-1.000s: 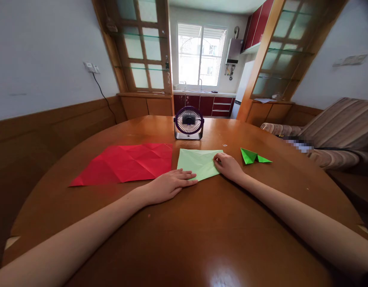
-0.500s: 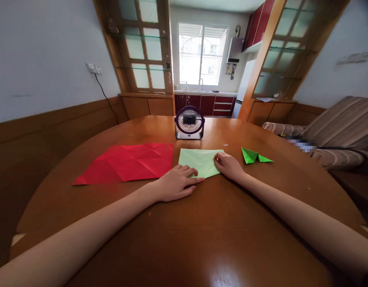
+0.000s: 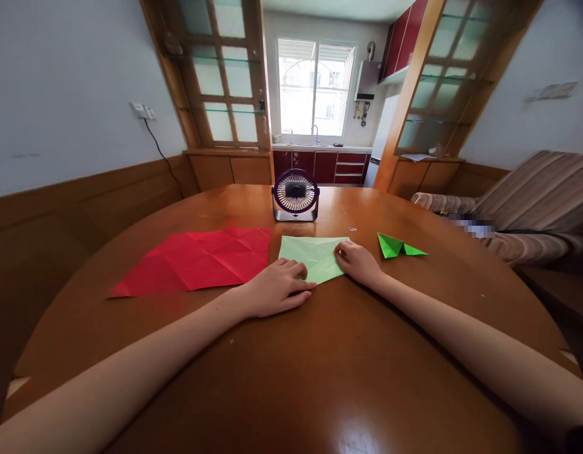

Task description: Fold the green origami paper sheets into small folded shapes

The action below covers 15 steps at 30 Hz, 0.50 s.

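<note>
A light green sheet of paper [image 3: 313, 251] with faint creases lies on the table before me. My left hand [image 3: 278, 288] rests at its lower left edge, palm down, the index finger stretched along the near edge and the other fingers loosely bent. At the sheet's right edge, my right hand [image 3: 358, 260] has thumb and fingers pinched on the paper. Beside my left hand lies a large red sheet of paper [image 3: 201, 258], marked with several fold lines. A bright green folded paper piece [image 3: 390, 246] sits to the right of my right hand.
A small round desk fan [image 3: 296, 194] stands on the wooden table [image 3: 320, 378] beyond the papers. A striped sofa [image 3: 542, 195] is off to the right. Glass-shelved cabinets and a kitchen window [image 3: 315, 88] are at the back.
The whole view has shifted slightly, so things appear a little farther left. Both hands stay on the light green paper, with hardly any movement against it.
</note>
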Each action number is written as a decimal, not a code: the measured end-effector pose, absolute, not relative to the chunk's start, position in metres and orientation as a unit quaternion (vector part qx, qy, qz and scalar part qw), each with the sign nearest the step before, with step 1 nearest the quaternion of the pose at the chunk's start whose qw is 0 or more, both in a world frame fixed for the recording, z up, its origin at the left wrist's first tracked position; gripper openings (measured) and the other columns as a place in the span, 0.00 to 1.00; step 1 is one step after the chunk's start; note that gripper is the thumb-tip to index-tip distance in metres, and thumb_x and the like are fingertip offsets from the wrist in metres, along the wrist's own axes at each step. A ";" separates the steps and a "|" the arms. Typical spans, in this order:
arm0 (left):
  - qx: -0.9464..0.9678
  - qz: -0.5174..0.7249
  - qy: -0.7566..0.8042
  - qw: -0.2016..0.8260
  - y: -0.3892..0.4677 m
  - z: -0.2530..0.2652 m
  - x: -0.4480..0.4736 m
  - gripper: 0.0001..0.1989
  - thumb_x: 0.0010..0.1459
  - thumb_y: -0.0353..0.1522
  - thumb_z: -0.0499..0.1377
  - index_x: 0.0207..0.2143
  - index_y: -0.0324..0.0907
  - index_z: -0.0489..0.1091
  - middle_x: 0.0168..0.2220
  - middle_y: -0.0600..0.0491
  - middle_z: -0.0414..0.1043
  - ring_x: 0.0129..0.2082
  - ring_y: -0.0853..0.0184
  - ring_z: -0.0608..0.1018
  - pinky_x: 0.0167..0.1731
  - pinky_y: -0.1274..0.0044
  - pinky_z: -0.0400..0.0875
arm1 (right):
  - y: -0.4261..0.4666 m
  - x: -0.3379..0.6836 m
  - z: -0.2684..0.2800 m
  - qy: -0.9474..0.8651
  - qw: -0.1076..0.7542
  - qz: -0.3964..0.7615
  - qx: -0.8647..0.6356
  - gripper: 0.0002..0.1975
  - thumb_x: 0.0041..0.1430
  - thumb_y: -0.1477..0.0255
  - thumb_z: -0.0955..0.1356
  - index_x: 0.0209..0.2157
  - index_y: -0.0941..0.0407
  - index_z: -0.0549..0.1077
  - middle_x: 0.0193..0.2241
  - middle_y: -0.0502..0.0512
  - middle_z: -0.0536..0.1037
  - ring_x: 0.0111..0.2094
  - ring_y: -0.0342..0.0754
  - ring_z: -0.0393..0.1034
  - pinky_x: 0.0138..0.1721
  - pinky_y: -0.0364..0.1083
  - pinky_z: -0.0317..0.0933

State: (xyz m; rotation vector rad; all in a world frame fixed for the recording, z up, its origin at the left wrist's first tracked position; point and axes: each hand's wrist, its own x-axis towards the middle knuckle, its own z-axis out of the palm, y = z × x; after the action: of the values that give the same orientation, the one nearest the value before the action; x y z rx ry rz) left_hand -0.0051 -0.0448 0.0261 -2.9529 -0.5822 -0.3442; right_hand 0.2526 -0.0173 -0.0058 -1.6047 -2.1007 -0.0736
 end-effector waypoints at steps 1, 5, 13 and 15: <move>-0.974 -0.113 -0.191 0.046 -0.046 0.028 -0.010 0.18 0.67 0.38 0.48 0.47 0.45 0.75 0.42 0.46 0.70 0.41 0.61 0.71 0.45 0.69 0.64 | -0.017 0.253 -0.006 -0.770 0.247 -0.027 -0.588 0.07 0.60 0.76 0.63 0.36 0.57 0.72 0.36 0.57 0.76 0.35 0.47 0.70 0.35 0.42 0.58; -0.973 -0.127 -0.191 0.027 -0.051 0.035 -0.026 0.20 0.67 0.35 0.47 0.32 0.42 0.77 0.42 0.48 0.71 0.40 0.63 0.72 0.45 0.70 0.64 | -0.017 0.253 -0.007 -0.771 0.249 -0.025 -0.586 0.07 0.60 0.76 0.63 0.36 0.57 0.72 0.36 0.56 0.76 0.35 0.47 0.70 0.36 0.43 0.58; -0.981 -0.114 -0.159 0.007 -0.055 0.046 -0.039 0.17 0.64 0.31 0.51 0.25 0.40 0.74 0.40 0.49 0.74 0.37 0.65 0.75 0.42 0.73 0.66 | -0.017 0.253 -0.006 -0.773 0.251 -0.022 -0.582 0.06 0.60 0.77 0.63 0.35 0.57 0.72 0.35 0.56 0.75 0.34 0.47 0.69 0.35 0.43 0.58; -0.982 -0.102 -0.160 -0.006 -0.055 0.050 -0.041 0.17 0.63 0.31 0.51 0.24 0.41 0.74 0.40 0.50 0.75 0.37 0.66 0.75 0.41 0.74 0.67 | -0.017 0.253 -0.006 -0.774 0.252 -0.022 -0.580 0.06 0.60 0.77 0.63 0.35 0.57 0.72 0.35 0.56 0.75 0.34 0.47 0.69 0.35 0.43 0.57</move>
State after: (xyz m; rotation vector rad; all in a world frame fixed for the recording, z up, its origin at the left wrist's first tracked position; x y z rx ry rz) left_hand -0.0412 -0.0549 0.0500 -3.0970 -0.5045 -0.3222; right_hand 0.2530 -0.0172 -0.0061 -1.5771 -2.1058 -0.0603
